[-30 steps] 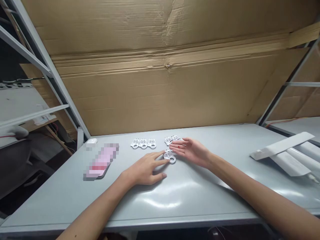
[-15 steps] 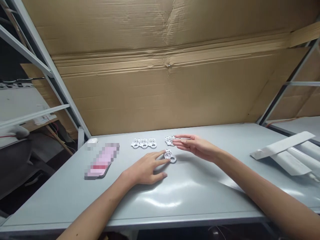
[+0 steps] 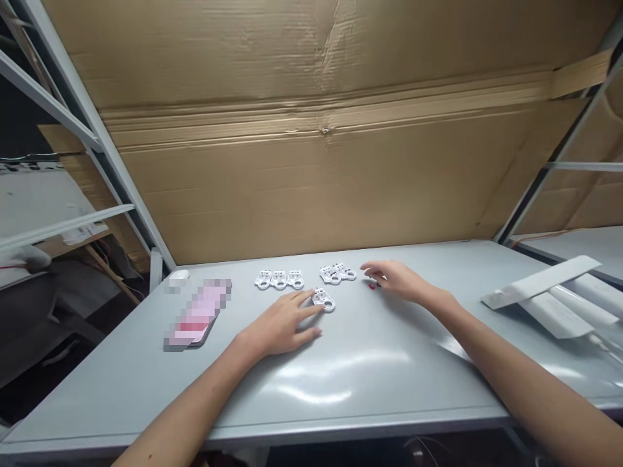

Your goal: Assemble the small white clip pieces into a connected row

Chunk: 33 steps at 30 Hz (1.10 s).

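Moved since the earlier frame: our right hand [image 3: 396,280] has drawn back rightward, away from the overlapping cluster of white parts [image 3: 338,273]. The white ring-ended part [image 3: 324,299] now lies slightly nearer the row of three white parts [image 3: 279,279], our landmark.

Left hand state: the left hand [image 3: 280,324] is spread flat, palm low, with its fingertips at the left edge of the white ring-ended part and apparently touching it. We read this as steadying the part on the counter [image 3: 121,383], not lifting it; no pinch is visible.

Right hand state: fingers are loosely curled and raised just off the counter. We cannot tell whether they pinch anything.

Item nearest right hand: a small red bit [image 3: 372,285] lies just beneath the fingertips, right of the landmark. It is too small to identify.

Parts layout: the white ring-ended part lies just right of the landmark and nearer us; the overlapping cluster of white parts lies further right, level with it. The spacing suggests deliberate separation into groups.

Other items: a white computer mouse [image 3: 179,275] and a pixelated pink flat object [image 3: 199,312] lie left of the landmark; long white cartons [image 3: 540,298] lie well right of it, and a cardboard sheet [image 3: 316,162] stands behind it.
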### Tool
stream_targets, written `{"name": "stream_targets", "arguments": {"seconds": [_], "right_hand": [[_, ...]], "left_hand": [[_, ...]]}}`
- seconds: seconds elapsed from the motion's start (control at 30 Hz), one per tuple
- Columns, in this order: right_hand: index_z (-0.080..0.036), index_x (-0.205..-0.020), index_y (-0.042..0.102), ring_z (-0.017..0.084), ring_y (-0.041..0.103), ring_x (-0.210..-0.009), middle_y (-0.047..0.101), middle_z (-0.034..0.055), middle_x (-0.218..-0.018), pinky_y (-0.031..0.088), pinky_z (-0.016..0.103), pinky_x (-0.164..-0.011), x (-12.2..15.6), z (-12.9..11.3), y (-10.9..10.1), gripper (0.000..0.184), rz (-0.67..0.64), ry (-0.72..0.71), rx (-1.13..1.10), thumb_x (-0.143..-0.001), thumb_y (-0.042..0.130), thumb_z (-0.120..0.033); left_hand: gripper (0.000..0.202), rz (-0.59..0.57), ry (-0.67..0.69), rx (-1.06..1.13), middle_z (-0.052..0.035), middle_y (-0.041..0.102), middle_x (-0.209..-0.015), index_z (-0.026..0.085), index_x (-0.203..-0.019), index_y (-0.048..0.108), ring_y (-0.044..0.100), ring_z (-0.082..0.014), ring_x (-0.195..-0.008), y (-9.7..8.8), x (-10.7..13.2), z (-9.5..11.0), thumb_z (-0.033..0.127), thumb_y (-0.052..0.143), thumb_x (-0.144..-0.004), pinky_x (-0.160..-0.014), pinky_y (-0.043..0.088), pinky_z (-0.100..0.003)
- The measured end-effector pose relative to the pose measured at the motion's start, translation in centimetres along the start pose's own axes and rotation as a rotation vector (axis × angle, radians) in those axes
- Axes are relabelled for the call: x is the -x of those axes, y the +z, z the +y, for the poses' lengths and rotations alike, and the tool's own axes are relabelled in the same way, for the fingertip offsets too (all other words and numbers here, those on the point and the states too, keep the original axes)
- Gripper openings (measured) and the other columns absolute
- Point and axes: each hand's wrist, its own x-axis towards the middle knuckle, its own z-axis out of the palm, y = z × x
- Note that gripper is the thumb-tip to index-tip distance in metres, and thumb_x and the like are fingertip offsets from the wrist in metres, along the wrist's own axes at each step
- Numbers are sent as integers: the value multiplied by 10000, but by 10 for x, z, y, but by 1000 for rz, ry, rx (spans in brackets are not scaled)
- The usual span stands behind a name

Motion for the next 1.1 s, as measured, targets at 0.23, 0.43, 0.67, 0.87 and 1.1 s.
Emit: {"name": "stream_targets", "arguments": {"seconds": [0.23,0.43,0.67,0.87,1.1], "right_hand": [[-246,-1141,677,265,679,-909,741,77,-1045,503,349,-768,1,-4,3,366,-8,20,73,-846,486,-148],[-242,-1134,674,275,677,-935,729,81,-1089,508,370,-774,3,-17,-3,322,1,-2,120,-898,457,-217],[-218,-1233,604,280,621,-1102,656,105,-1253,485,410,-918,18,-60,19,331,-62,-266,101,-957,434,-287],[-197,-1091,596,274,605,-1012,657,132,-1099,507,415,-850,30,-83,39,199,-157,-391,189,-952,469,-262],[-188,-1028,612,286,586,-1027,633,144,-1098,499,435,-851,29,-83,42,190,-138,-423,216,-965,443,-247]], "left_hand": [[376,93,41,9,-118,454,-1472,222,-1289,588,411,-296,-1359,1,-1,4,384,541,-953,-1123,332,-455],[384,50,94,46,-90,574,-1362,222,-1292,578,506,-282,-1278,0,-2,7,416,520,-966,-1084,382,-416],[479,61,55,24,-106,538,-1396,198,-1377,494,492,-279,-1280,5,-4,-2,457,486,-974,-1082,377,-409],[489,49,4,-11,-112,511,-1429,178,-1382,485,429,-277,-1348,8,-9,-12,475,409,-1001,-1157,266,-445],[567,-33,-133,-20,-102,357,-1541,187,-1471,385,208,-308,-1464,12,-15,-23,515,336,-1012,-1184,133,-530]]}}
